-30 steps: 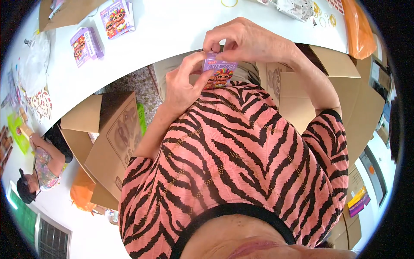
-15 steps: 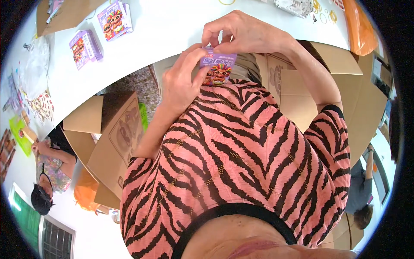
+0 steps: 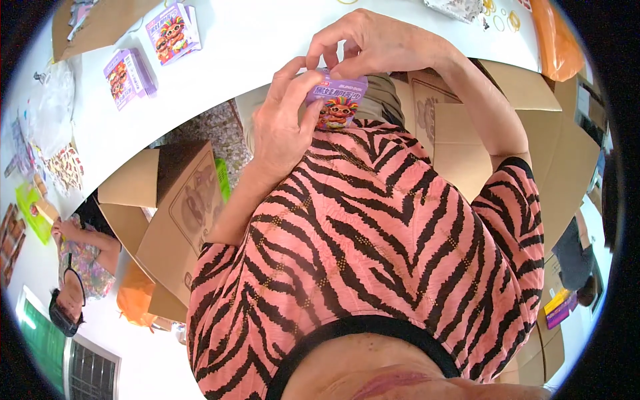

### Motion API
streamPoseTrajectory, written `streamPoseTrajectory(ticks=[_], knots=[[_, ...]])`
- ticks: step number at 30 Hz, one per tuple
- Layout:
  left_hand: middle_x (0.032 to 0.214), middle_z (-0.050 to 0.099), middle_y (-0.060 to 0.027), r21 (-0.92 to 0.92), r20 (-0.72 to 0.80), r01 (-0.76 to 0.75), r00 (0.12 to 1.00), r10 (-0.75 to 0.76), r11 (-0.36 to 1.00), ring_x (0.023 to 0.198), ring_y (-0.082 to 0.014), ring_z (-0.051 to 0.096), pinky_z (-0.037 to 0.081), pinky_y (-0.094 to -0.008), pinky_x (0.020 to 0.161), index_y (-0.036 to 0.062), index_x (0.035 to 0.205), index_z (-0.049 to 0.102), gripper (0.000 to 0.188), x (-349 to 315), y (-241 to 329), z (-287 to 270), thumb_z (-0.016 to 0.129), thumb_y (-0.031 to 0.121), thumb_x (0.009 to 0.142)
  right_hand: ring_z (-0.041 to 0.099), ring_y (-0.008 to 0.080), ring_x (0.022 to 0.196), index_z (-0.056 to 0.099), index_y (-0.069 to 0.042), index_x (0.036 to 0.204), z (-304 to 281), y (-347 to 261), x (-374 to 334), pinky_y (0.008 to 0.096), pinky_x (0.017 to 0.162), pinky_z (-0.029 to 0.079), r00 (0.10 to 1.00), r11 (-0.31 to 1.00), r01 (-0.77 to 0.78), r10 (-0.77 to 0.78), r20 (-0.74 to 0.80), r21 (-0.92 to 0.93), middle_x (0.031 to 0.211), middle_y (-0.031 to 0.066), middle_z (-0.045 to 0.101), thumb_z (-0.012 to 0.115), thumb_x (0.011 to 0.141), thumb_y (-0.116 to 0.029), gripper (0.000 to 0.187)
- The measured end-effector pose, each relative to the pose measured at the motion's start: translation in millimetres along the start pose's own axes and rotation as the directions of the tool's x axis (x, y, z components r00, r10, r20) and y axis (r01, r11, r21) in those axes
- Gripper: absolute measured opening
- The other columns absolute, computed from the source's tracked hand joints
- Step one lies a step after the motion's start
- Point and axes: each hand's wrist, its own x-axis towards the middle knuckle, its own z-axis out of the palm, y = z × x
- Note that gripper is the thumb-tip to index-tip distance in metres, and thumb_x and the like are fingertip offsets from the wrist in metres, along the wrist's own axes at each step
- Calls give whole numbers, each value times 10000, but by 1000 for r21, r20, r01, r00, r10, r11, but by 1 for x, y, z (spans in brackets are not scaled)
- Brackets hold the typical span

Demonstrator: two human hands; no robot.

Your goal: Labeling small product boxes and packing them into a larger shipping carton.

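Observation:
A small purple cardboard box (image 3: 339, 107) with cartoon figures on its front is held upright near the table's edge, in front of my chest. My left hand (image 3: 285, 113) is closed round its left side, thumb on the front face and fingers behind. At the top edge, my right hand (image 3: 353, 50) has thumb and fingertips bent together, pinching the upper end; the exact grip on the flap is partly hidden. On the white table (image 3: 247, 40) to the left lie a stack of flat purple boxes (image 3: 127, 79) and another such stack (image 3: 172, 35).
Open brown cartons stand below the table, at left (image 3: 183, 213) and right (image 3: 460, 140). Plastic bags (image 3: 53, 100) lie at the table's far left, an orange bag (image 3: 559, 43) at the right. One person (image 3: 87, 260) sits at left, another (image 3: 573, 257) at right.
The box now looks fuller, less flat, and has risen slightly. My right hand has shifted a little up and left. The person at right has moved.

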Motion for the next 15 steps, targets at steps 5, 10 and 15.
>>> streamPoseTrajectory(ticks=[5,10,15], knots=[[1254,528,-129,93,46,-42,998,38,995,845,-280,670,563,-367,678,130,1096,590,370,0,4,-3,680,28,753,606,152,784,624,-48,1119,1,-1,-6,286,697,499,971,957,230,-237,-23,-178,900,87,660,636,798,-132,331],[1261,518,-134,76,63,-27,998,22,997,841,-279,669,563,-366,678,132,1093,589,370,4,6,-3,676,18,752,611,162,799,613,-37,1126,-4,2,1,290,731,508,998,998,55,-55,40,13,909,101,657,623,795,-119,342],[1256,516,-147,25,76,24,997,-26,999,862,-288,665,563,-360,700,124,1085,587,364,4,4,-4,669,1,753,604,160,786,614,-22,1072,-2,-2,2,295,718,504,998,998,55,-55,25,-3,884,97,653,626,793,-127,298]])
